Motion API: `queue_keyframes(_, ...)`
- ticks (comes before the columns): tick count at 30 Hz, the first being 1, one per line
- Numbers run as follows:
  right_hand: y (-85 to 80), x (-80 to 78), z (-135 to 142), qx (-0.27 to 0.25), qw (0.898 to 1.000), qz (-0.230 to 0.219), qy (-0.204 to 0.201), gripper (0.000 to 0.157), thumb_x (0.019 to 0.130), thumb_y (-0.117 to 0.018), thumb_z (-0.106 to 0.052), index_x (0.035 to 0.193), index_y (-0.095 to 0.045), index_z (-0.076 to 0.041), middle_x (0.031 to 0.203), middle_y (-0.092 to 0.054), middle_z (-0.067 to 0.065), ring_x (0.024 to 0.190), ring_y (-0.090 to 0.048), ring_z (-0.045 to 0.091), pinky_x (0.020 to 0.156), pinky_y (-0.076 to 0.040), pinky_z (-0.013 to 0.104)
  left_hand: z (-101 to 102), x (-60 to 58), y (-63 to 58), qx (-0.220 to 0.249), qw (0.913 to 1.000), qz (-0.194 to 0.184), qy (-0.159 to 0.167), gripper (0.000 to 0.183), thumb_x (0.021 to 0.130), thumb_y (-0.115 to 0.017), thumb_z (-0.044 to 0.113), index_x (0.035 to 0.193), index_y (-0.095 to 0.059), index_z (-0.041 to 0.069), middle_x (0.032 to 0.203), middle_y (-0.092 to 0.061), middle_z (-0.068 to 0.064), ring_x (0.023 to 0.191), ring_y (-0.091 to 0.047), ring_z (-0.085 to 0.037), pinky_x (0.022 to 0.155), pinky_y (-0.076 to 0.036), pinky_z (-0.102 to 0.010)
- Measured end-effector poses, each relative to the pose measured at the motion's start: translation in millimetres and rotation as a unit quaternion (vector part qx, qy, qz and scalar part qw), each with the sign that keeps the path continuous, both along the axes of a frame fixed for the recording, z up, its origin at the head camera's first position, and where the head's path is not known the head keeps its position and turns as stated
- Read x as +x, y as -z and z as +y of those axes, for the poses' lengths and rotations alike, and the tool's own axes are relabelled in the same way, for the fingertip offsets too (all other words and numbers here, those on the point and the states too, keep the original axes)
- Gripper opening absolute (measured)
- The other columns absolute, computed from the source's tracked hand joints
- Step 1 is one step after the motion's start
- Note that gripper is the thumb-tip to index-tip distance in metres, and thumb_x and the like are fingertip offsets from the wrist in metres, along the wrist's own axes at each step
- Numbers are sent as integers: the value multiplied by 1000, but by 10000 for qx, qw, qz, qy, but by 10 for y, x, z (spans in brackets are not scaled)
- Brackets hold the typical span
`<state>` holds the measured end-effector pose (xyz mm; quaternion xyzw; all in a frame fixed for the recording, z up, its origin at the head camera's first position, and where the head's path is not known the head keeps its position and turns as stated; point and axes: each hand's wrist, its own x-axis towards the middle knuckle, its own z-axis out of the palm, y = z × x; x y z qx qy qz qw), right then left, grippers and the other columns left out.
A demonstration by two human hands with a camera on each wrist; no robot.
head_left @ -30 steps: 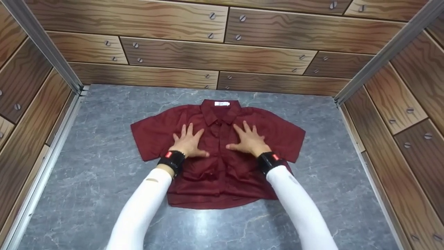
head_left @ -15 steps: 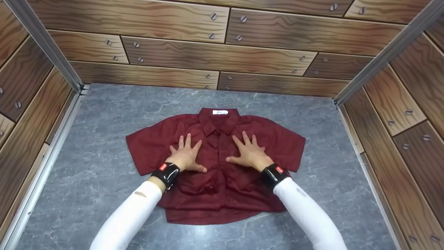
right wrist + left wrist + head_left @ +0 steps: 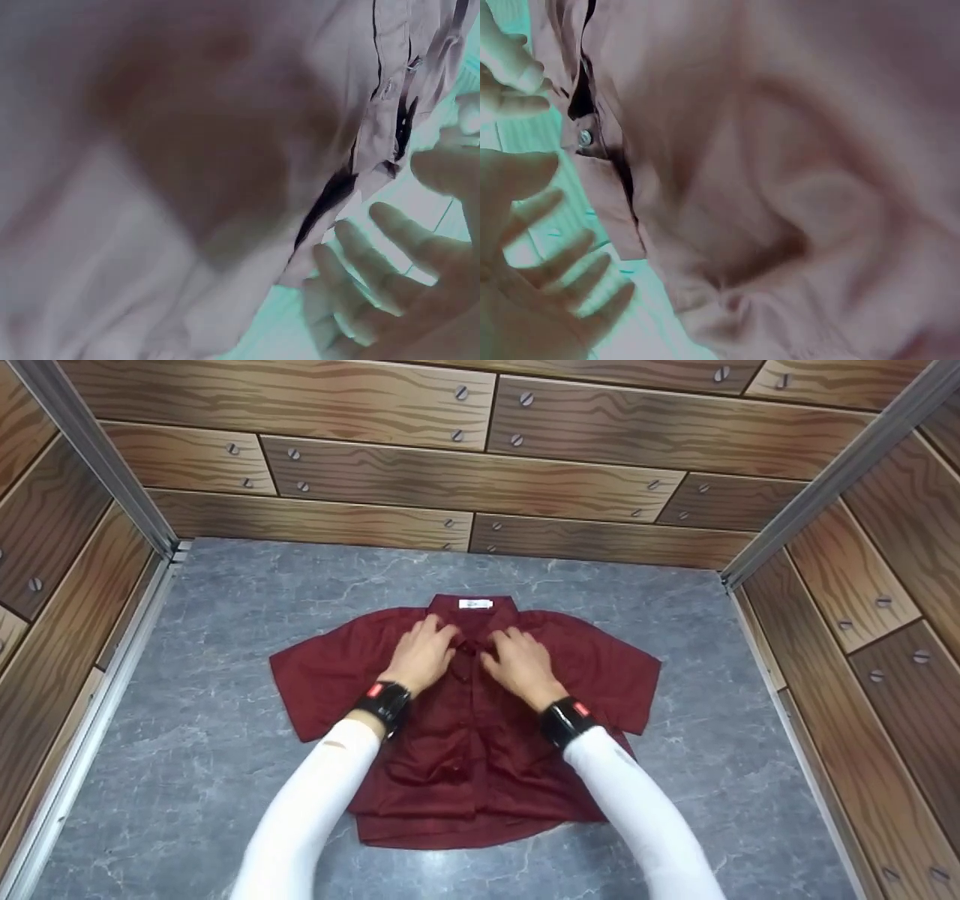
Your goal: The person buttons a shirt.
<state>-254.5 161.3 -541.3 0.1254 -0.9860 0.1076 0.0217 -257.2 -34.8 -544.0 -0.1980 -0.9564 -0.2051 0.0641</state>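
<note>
A dark red short-sleeved shirt (image 3: 472, 712) lies front up, its collar toward the back wall and a white label (image 3: 475, 604) inside the neck. My left hand (image 3: 421, 656) is over the left side of the collar, fingers loosely bent. Mirroring it, my right hand (image 3: 521, 664) is at the collar's right side near the placket. Both wrist views show relaxed, separated fingers with nothing between them; whether the fingertips touch the cloth I cannot tell. A small button (image 3: 585, 137) shows on the placket in the left wrist view.
The shirt lies on a grey marbled surface (image 3: 202, 675). Wood-patterned panels (image 3: 375, 465) stand at the back and both sides. Metal rails (image 3: 112, 690) run along the side edges and up the corners.
The shirt first slid toward me under my spread hands. My hands have since moved up and inward to the collar, their fingers now bent instead of spread flat.
</note>
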Motion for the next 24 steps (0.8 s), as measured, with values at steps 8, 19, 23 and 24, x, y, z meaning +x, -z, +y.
queue_keyframes(8,108,-190,-203,-510,9983,-275,45,30,83,-70,-26,109,-65,-11,96,-62,8,89,-62,30,75,-52,47,179,-259,106,-257,9973,-690,-18,34,91,-64,16,125,-65,21,150,-37,-16,142,-26,-43,102,-37,-62)
queue_keyframes(19,108,-207,-119,-753,9954,-452,385,38,80,-64,-16,117,-56,-18,102,-67,10,88,-65,37,73,-51,52,189,-292,153,618,9923,-963,-476,8,91,-65,20,96,-67,14,150,-41,-8,143,-27,-43,109,-24,-66)
queue_keyframes(23,120,-177,-66,-968,9931,-606,251,42,89,-55,-16,129,-46,-26,109,-67,13,87,-65,36,71,-51,51,160,-286,121,1430,9782,-1417,-501,9,95,-61,21,98,-65,14,149,-41,-7,144,-29,-32,108,-20,-69)
queue_keyframes(24,123,-166,-60,-1025,9925,-644,176,41,92,-52,-16,130,-46,-27,110,-67,12,87,-66,35,71,-51,51,153,-285,118,1573,9751,-1481,-505,10,95,-60,21,99,-65,14,149,-41,-7,143,-31,-29,108,-20,-69)
